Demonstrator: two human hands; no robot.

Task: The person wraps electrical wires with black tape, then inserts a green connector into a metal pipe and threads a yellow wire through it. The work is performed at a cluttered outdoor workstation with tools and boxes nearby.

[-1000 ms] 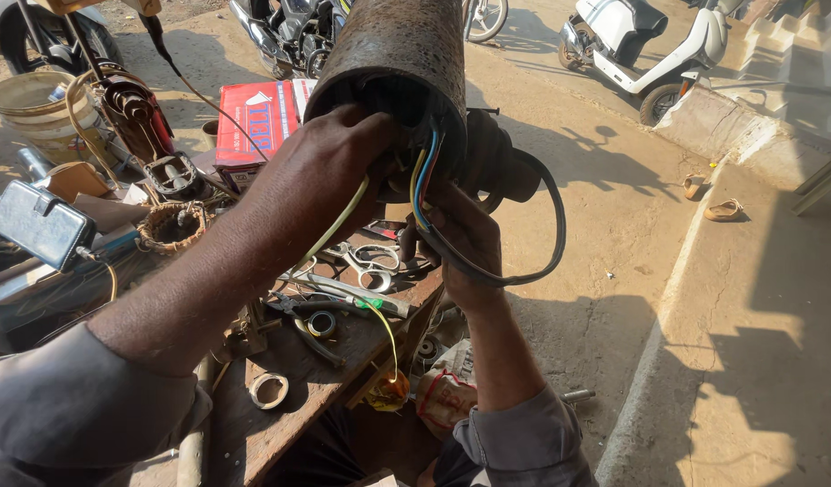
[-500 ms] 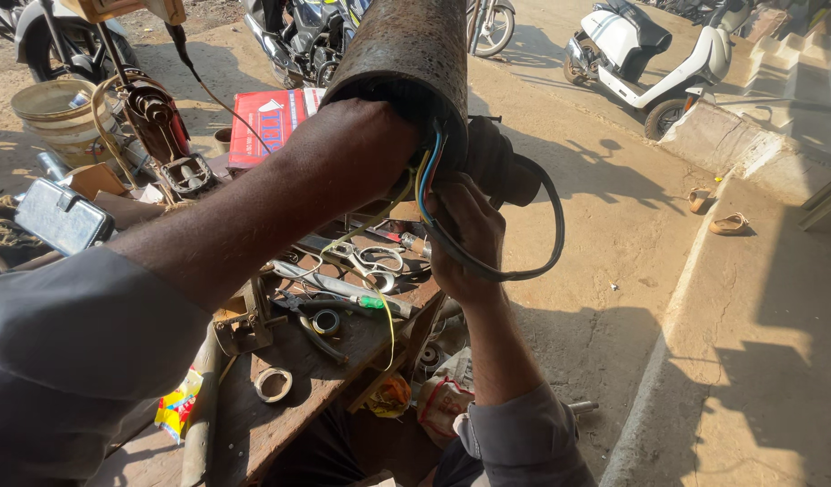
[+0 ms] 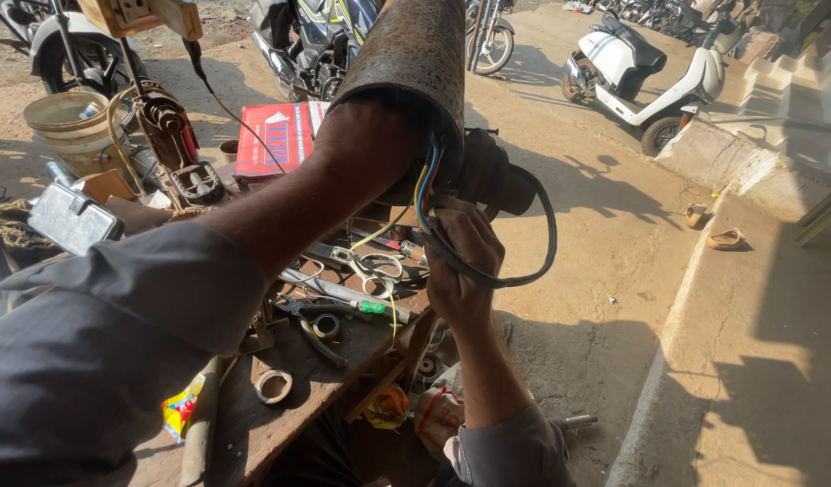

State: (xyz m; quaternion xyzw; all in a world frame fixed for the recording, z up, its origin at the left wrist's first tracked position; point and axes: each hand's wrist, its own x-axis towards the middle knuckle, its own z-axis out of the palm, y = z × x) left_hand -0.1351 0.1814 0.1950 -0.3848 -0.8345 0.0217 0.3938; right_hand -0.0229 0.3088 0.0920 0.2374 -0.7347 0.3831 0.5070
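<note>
Rusty, rough metal cylinder (image 3: 411, 63) — glossy rubber-sheathed black cable (image 3: 524, 261), worn wooden bench (image 3: 289, 397).

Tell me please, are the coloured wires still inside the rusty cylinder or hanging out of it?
Hanging out: the coloured wires emerge from the rusty cylinder open end, down to the right hand.

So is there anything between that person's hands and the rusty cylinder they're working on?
Nothing visible. The left hand lies right on the rusty cylinder at its lower rim, and the right hand grips the black cable just below, where coloured wires come out of the cylinder.
</note>
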